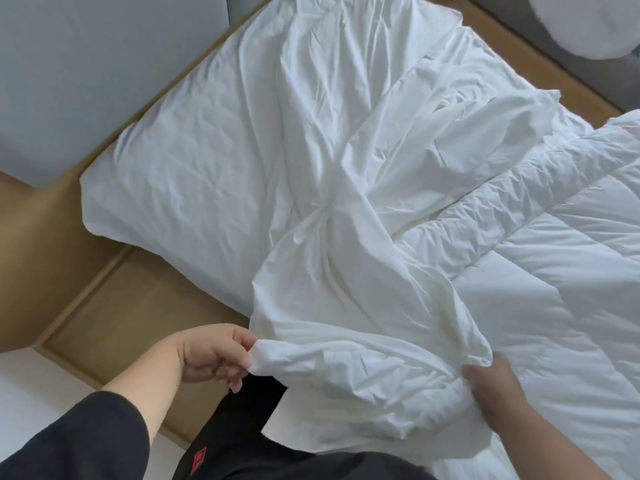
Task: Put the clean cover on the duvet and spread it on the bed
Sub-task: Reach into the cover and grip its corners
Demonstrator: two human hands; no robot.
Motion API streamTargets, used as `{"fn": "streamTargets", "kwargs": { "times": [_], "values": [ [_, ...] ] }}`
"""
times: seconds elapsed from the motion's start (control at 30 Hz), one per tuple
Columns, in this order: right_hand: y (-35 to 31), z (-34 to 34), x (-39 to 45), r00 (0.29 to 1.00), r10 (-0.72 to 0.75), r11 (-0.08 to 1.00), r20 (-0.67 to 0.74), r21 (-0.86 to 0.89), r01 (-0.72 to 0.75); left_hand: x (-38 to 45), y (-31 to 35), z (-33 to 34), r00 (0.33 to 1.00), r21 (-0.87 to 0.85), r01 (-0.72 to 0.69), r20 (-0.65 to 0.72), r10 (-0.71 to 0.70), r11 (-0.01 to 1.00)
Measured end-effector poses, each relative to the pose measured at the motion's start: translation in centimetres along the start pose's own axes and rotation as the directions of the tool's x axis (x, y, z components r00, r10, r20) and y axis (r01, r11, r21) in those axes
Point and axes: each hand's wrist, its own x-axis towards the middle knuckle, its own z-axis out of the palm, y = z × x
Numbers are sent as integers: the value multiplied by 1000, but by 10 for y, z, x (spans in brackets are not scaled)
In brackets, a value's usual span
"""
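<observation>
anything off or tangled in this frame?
Yes: the duvet cover is twisted into a bunched knot mid-bed, not lying flat. Quilted duvet is bare beside it, right. Left hand pinches a cover corner; right hand grips the bunched edge. No damage or stains visible.

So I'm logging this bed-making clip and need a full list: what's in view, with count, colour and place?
cover: one, white, crumpled across the bed's middle, its near edge gathered in both hands
duvet: one, white, quilted, at right, partly under the cover
sheet: one, white, on the mattress at left
bed frame: one, tan, along the left and far sides
pillow: one, white, top right corner
left hand: pinch grip on the cover's corner, black sleeve
right hand: grip on the cover's bunched edge
</observation>
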Motion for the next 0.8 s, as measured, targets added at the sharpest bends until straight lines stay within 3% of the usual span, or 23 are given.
{"fn": "streamTargets", "kwargs": {
  "times": [0.07,0.17,0.23,0.3,0.37,0.47,0.53,0.6,0.7,0.8],
  "values": [
    [-6,-31,13,999,-32,999,-19,28,33,7,4,-12,986,-153,62,-143,-84,986],
    [-18,-46,25,998,-58,998,28,12,57,44,12,-9,827,-226,241,-462,-322,944],
    [-16,-37,28,992,-37,999,117,24,35,74,16,6,795,-296,293,-453,-404,909],
    [-8,-23,29,984,-6,999,179,36,0,102,17,21,819,-423,246,-389,-421,872],
    [3,-10,31,982,19,997,187,70,-33,119,17,39,798,-474,133,-469,-378,870],
    [20,2,32,985,112,982,128,137,-129,128,19,60,724,-351,13,-643,-251,936],
    [28,8,19,968,218,956,128,172,-238,118,32,79,777,-294,-9,-604,-179,956],
    [29,11,0,943,252,936,217,193,-295,105,55,104,845,-296,-119,-531,-60,948],
    [12,5,-16,937,182,914,299,301,-273,93,109,152,876,-351,-280,-474,88,894],
    [-24,-22,-27,978,-34,878,207,474,-70,75,174,200,868,-363,-394,-449,212,844]
  ]
}}
